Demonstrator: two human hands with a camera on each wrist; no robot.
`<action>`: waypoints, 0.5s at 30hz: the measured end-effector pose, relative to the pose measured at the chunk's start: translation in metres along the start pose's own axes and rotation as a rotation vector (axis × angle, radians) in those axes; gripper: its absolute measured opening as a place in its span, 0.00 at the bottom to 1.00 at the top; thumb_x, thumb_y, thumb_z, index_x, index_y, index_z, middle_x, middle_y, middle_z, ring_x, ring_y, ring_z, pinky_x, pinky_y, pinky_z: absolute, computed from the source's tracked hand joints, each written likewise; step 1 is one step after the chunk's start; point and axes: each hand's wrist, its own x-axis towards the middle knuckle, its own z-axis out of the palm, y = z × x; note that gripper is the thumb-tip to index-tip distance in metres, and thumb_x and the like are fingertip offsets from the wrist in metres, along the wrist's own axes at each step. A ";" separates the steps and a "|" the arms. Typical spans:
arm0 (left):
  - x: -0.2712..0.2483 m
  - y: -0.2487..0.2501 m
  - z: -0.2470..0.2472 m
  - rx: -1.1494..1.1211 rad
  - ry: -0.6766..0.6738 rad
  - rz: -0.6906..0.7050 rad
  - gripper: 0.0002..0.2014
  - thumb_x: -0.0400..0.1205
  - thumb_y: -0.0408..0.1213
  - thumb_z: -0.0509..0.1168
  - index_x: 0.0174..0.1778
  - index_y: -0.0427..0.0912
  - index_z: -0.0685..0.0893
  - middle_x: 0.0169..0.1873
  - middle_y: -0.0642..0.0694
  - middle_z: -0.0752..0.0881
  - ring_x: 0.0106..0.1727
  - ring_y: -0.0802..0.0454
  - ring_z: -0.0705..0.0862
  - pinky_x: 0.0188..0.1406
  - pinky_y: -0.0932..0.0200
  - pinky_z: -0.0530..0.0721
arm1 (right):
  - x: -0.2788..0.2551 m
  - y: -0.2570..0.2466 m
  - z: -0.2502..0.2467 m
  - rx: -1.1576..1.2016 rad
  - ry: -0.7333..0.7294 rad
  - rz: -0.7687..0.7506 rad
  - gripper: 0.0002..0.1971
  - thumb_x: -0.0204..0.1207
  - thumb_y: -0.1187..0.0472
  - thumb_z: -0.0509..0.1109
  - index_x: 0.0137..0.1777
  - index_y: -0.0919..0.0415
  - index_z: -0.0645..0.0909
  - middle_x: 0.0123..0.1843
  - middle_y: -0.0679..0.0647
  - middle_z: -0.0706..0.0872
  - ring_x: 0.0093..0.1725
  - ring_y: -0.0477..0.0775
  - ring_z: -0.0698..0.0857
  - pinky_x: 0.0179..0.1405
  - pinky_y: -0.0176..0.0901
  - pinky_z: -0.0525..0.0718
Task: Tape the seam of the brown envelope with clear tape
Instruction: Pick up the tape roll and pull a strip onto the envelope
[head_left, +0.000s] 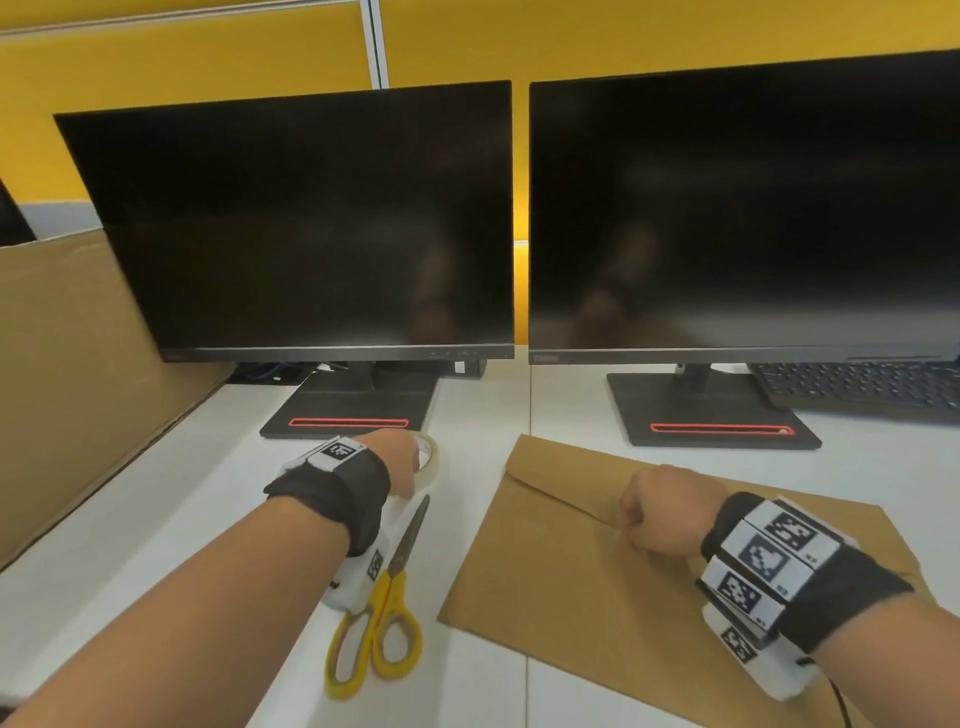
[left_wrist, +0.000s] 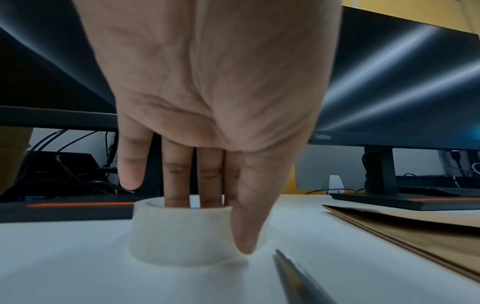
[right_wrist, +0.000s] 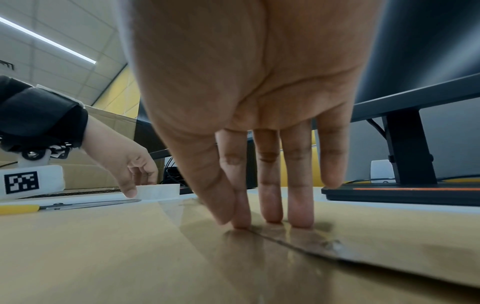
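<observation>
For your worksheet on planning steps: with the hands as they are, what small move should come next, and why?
Probably lift the tape roll with the left hand: its fingers are in the core, thumb on the outside, roll on the desk. The right hand presses the envelope at its seam.

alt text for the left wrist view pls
The left hand reaches down onto a roll of clear tape lying flat on the white desk, its fingers dipping into the core and the thumb against the outer wall. The closed scissors' blade tip and the brown paper envelope lie to the right.

You're at an office desk (head_left: 156, 493): two dark monitors (head_left: 311, 218), a keyboard (head_left: 857, 387), yellow partition panels (head_left: 182, 57) behind.
</observation>
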 end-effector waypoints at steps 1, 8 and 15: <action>-0.001 -0.001 0.000 0.006 -0.001 0.003 0.17 0.80 0.38 0.68 0.65 0.40 0.84 0.62 0.43 0.85 0.64 0.45 0.82 0.64 0.57 0.79 | 0.000 0.000 0.000 -0.004 0.001 0.007 0.11 0.75 0.61 0.64 0.32 0.48 0.77 0.39 0.45 0.80 0.43 0.49 0.79 0.27 0.30 0.66; -0.015 -0.003 -0.006 -0.044 0.097 0.015 0.14 0.81 0.43 0.62 0.59 0.42 0.85 0.54 0.44 0.87 0.56 0.43 0.85 0.60 0.54 0.83 | 0.000 -0.002 0.001 -0.026 -0.003 0.003 0.07 0.76 0.61 0.62 0.39 0.49 0.78 0.43 0.46 0.80 0.45 0.49 0.79 0.28 0.29 0.66; -0.035 0.020 -0.028 -0.247 0.283 0.114 0.12 0.82 0.45 0.63 0.60 0.47 0.82 0.55 0.48 0.86 0.55 0.46 0.85 0.60 0.51 0.83 | -0.008 -0.004 -0.002 0.018 0.079 0.030 0.05 0.77 0.57 0.61 0.40 0.47 0.74 0.39 0.43 0.78 0.43 0.48 0.78 0.27 0.30 0.66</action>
